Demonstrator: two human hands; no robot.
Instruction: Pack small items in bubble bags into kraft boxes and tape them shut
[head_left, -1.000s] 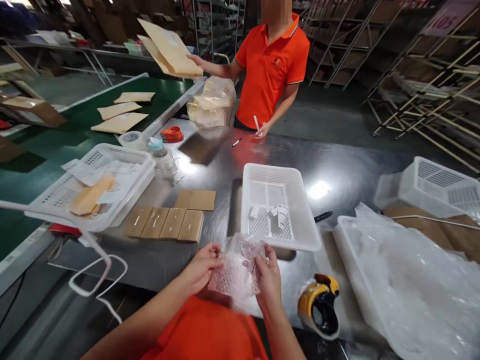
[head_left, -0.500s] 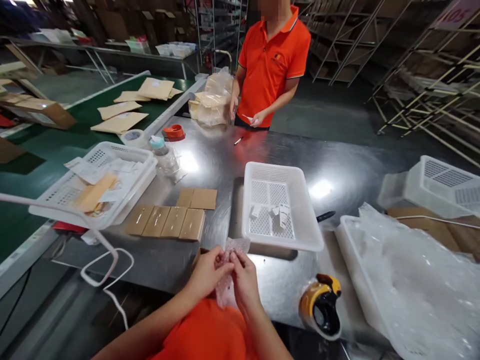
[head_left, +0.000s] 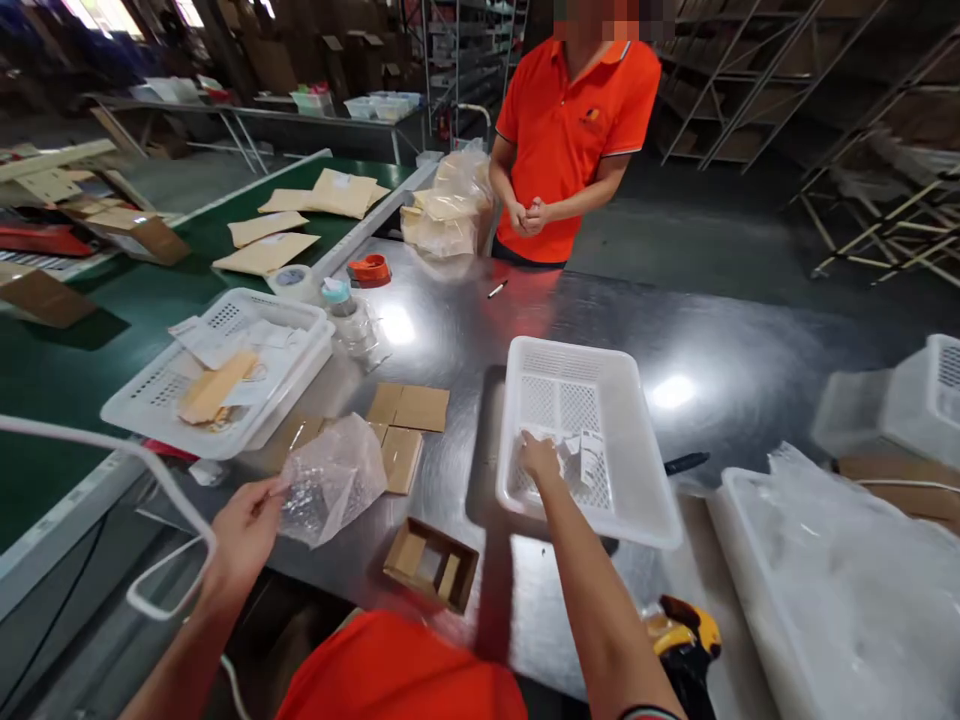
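Note:
My left hand (head_left: 246,528) pinches the edge of a clear bubble-wrap bag (head_left: 335,480), which spreads over part of the flat brown boxes (head_left: 403,458). My right hand (head_left: 540,460) reaches into a white plastic basket (head_left: 654,490), its fingers closed at a small white box at the left side. The hand covers most of that box. Beside it in the basket lie more small white boxes with print (head_left: 592,458). An open brown cardboard box (head_left: 455,548) stands between my arms, near the table's front edge.
Left is a basket of papers (head_left: 124,408), with a cable (head_left: 150,450) before it. A tape dispenser (head_left: 694,630) stands front right, beside a tray of clear plastic bags (head_left: 840,560). Across the steel table (head_left: 465,330) stands a person in orange (head_left: 577,120), hands together.
My hands have parted. The left has carried the bubble wrap left over the brown boxes; the right has gone into the basket. The open cardboard box is now uncovered. The co-worker's hands have come together.

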